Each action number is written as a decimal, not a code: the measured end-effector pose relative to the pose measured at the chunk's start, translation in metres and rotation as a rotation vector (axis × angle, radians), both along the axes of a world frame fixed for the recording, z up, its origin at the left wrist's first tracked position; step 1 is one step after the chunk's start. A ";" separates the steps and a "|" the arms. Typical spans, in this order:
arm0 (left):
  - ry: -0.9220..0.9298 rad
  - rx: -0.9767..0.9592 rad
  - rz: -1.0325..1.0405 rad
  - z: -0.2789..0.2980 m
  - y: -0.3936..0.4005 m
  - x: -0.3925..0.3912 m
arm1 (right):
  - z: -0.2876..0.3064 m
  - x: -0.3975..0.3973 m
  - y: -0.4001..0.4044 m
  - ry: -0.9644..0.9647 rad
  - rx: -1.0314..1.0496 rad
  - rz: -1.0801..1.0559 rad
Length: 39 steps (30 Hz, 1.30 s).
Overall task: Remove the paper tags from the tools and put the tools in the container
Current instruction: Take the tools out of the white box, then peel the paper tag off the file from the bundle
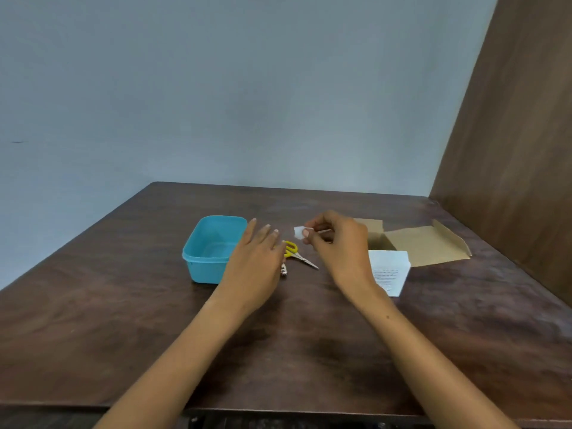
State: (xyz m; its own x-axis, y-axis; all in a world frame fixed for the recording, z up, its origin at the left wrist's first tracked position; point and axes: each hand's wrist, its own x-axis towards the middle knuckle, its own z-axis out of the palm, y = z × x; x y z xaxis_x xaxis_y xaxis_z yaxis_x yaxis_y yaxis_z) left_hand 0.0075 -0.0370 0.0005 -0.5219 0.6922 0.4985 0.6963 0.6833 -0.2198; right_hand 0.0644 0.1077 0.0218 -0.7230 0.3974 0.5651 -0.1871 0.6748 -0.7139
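At table centre | right hand (335,243) pinches a paper tag (299,232), lifted | left hand (255,258) flat, fingers straight, holding nothing | yellow scissors (297,253) on table at container's (198,258) 3 o'clock | container looks empty; tools probably not yet stowed

One light-blue rectangular plastic container (210,249), one pair of small yellow-handled metal scissors (296,253) and one small silvery metal tool (283,270), partly hidden. One open brown cardboard box (424,246), one small white paper tag (298,232), two bare hands.
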 end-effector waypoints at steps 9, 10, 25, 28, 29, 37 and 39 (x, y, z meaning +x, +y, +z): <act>0.092 -0.405 0.135 -0.002 -0.027 0.015 | -0.042 -0.017 -0.018 -0.016 0.119 -0.033; 0.096 -0.456 0.149 0.000 -0.027 0.017 | -0.045 -0.017 -0.018 -0.020 0.125 -0.023; 0.033 -0.516 0.251 -0.017 -0.048 0.006 | -0.052 -0.012 -0.009 -0.049 0.157 -0.021; 0.006 -0.489 0.270 -0.018 -0.051 0.005 | -0.052 -0.013 -0.010 -0.050 0.172 -0.025; -0.003 -0.469 0.269 -0.017 -0.050 0.005 | -0.052 -0.013 -0.010 -0.050 0.176 -0.025; -0.215 -0.239 0.067 -0.018 -0.037 0.004 | -0.051 -0.011 -0.011 -0.067 0.176 -0.015; -0.291 -0.204 0.049 -0.019 -0.037 0.002 | -0.050 -0.010 -0.011 -0.075 0.168 -0.012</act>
